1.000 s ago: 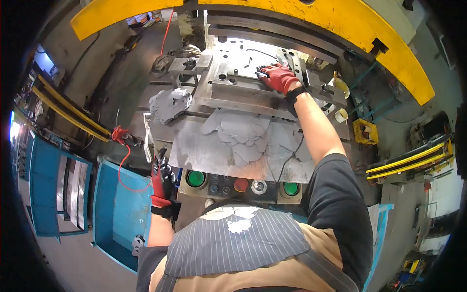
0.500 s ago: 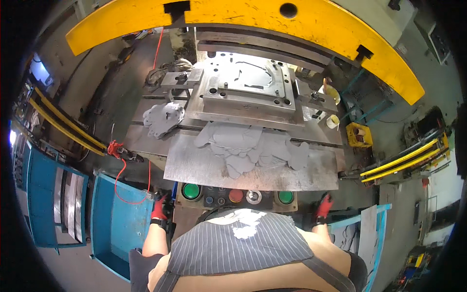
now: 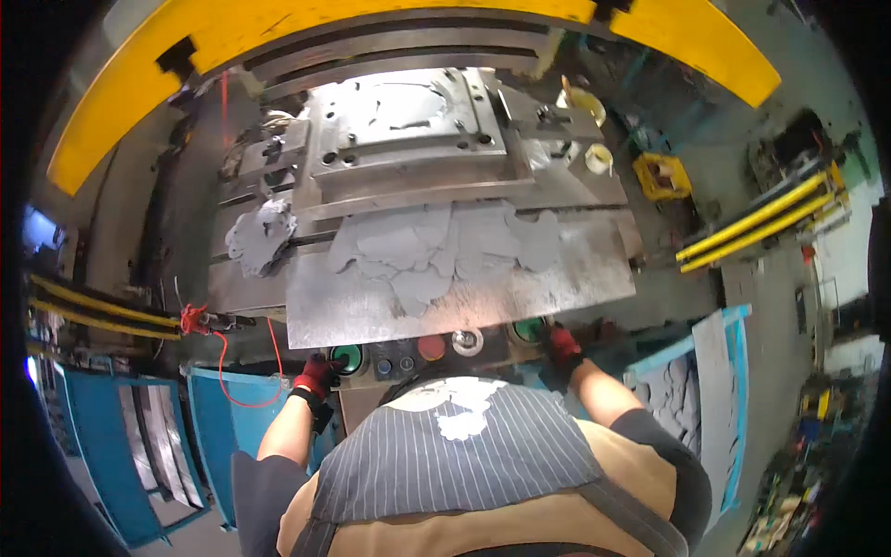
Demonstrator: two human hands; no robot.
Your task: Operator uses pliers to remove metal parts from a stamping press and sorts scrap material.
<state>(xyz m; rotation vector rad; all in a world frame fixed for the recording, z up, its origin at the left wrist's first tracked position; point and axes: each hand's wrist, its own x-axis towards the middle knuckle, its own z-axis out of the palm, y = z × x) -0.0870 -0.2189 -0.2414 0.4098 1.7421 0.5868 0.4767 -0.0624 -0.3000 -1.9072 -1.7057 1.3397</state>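
Note:
My left hand (image 3: 318, 374), in a red and black glove, rests at the left green push button (image 3: 346, 359), with a dark fingertip over its face. On the other side my right hand (image 3: 562, 346), gloved alike, reaches the edge of the right green push button (image 3: 530, 330). Both hands look open and hold nothing, though their fingers are partly blurred. Between them the control panel (image 3: 489, 362) carries a red button (image 3: 432, 348) and a silver round switch (image 3: 467, 343). Beyond it, thin grey cut-out pieces (image 3: 408, 241) lie overlapping on a metal sheet (image 3: 362, 311).
A steel die (image 3: 399, 121) sits on the press bed beneath a yellow beam (image 3: 371, 19). More grey pieces (image 3: 262, 237) are stacked at its left. Blue bins (image 3: 232, 408) stand to the left, and a blue rack (image 3: 733, 371) with grey pieces is on the right.
Both hands have moved inward from beside the panel to the two green buttons. The whole view has tilted, so the press and beam appear shifted left and turned.

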